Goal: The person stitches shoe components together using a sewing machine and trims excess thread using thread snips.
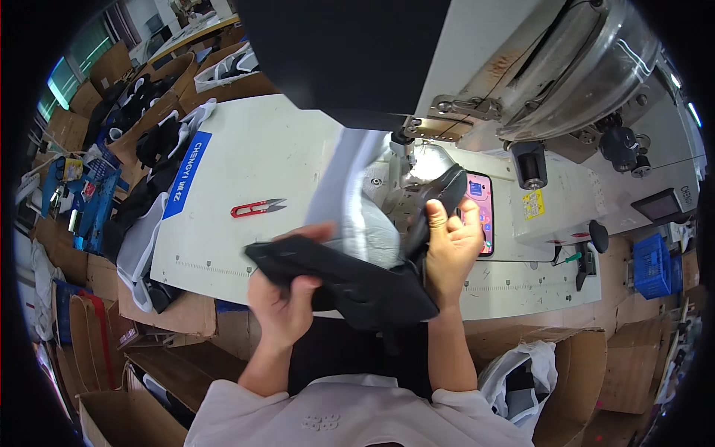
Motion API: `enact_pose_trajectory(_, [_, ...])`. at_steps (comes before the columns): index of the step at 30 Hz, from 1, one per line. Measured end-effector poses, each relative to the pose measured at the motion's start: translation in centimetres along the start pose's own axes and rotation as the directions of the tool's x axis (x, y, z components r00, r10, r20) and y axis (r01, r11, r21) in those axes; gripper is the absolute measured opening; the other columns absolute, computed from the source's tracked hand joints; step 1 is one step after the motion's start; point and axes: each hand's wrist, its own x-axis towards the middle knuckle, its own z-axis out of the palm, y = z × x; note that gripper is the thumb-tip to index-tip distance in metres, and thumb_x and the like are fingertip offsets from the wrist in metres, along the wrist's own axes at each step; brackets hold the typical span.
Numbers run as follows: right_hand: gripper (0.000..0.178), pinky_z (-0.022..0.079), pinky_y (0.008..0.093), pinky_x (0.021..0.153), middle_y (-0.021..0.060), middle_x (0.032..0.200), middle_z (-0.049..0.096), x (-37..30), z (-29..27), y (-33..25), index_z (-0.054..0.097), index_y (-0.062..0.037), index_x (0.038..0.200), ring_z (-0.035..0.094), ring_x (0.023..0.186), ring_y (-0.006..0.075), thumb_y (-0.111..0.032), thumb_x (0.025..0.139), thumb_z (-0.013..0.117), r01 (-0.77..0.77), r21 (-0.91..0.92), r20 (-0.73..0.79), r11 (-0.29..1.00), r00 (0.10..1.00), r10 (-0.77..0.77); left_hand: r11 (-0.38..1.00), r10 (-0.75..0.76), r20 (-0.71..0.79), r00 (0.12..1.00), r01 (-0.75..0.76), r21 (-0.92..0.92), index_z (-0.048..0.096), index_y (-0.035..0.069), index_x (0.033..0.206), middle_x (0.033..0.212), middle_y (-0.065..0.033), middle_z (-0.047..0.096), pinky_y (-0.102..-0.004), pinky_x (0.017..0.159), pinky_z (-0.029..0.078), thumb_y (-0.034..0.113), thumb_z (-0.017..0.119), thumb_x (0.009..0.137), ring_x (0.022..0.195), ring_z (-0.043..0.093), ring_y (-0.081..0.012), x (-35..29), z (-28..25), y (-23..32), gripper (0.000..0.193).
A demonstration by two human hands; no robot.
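A padded fabric piece (357, 287), black with a grey-white lining, is spread between my hands in front of the sewing machine (477, 74). Its pale part reaches up toward the needle area. My left hand (287, 302) is closed on the black panel's left end, thumb on the near side, slightly blurred. On the other side, my right hand (453, 249) pinches a black edge of the same piece, thumb up and fingers curled. Red-handled thread snips (258, 208) lie on the white machine table (223, 246), left of the fabric.
A phone (482, 216) with a lit screen lies right of my right hand, partly covered. Black-and-white pieces (145, 216) are heaped along the table's left edge. Cardboard boxes (134, 417) stand at the lower left; a white bag (521, 380) sits in a box at the lower right.
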Motion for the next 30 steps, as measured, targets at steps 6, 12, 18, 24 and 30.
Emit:
enact_pose_trajectory(6, [0.041,0.045,0.0185,0.061,0.0093,0.083,0.068,1.8,-0.8,-2.9,0.042,-0.0001,0.127,0.06,0.071,0.0075,0.0,0.094,0.067,0.256,-0.165,0.034,0.952,0.967,-0.254,0.967,-0.134,0.353,0.926,0.2,-0.16,0.064,-0.004,0.102,0.08,-0.0072,0.068,-0.027,0.067,0.049,0.008,0.062,0.095,0.071,0.061,-0.0146,5.0,2.6,-0.4,0.014])
enact_pose_trajectory(12, [0.012,0.041,0.0233,0.052,0.0095,0.074,0.067,1.0,-1.4,-3.6,0.067,0.0016,0.097,0.055,0.057,0.0082,-0.007,0.09,0.073,0.435,-0.414,0.238,0.799,0.899,-0.366,0.942,-0.241,0.233,0.942,0.285,-0.175,0.062,-0.007,0.109,0.084,-0.0065,0.067,-0.0244,0.068,0.049,0.015,0.062,0.097,0.075,0.058,-0.0095,6.0,4.3,0.3,0.024])
enact_pose_trajectory(18, [0.014,0.032,0.0166,0.052,-0.0015,0.081,0.067,1.2,-1.4,-3.3,0.072,-0.0006,0.105,0.042,0.061,-0.0023,0.0,0.092,0.069,0.44,-0.429,0.258,0.789,0.897,-0.36,0.941,-0.307,0.185,0.934,0.327,-0.089,0.063,-0.006,0.102,0.082,-0.0058,0.066,-0.0231,0.066,0.047,0.016,0.064,0.097,0.072,0.057,-0.0077,5.9,4.0,-0.5,0.022])
enact_pose_trajectory(24, [0.014,0.027,0.0181,0.048,-0.0017,0.082,0.068,1.4,-1.5,-3.6,0.073,-0.0015,0.106,0.039,0.059,-0.0012,0.0,0.093,0.067,0.425,-0.512,0.305,0.747,0.903,-0.304,0.934,-0.304,0.192,0.933,0.331,-0.132,0.062,-0.006,0.102,0.082,-0.0052,0.066,-0.0227,0.065,0.048,0.014,0.062,0.098,0.072,0.057,-0.0072,6.5,4.1,-0.8,0.021])
enact_pose_trajectory(30, [0.016,0.025,0.0184,0.046,-0.001,0.085,0.069,1.5,-1.3,-2.9,0.074,-0.0024,0.107,0.037,0.057,-0.0013,0.001,0.094,0.065,0.445,-0.458,0.32,0.769,0.89,-0.325,0.933,-0.318,0.232,0.919,0.347,-0.095,0.062,-0.007,0.106,0.083,-0.0053,0.067,-0.0231,0.066,0.048,0.014,0.061,0.098,0.073,0.057,-0.0076,6.8,3.9,-0.6,0.022])
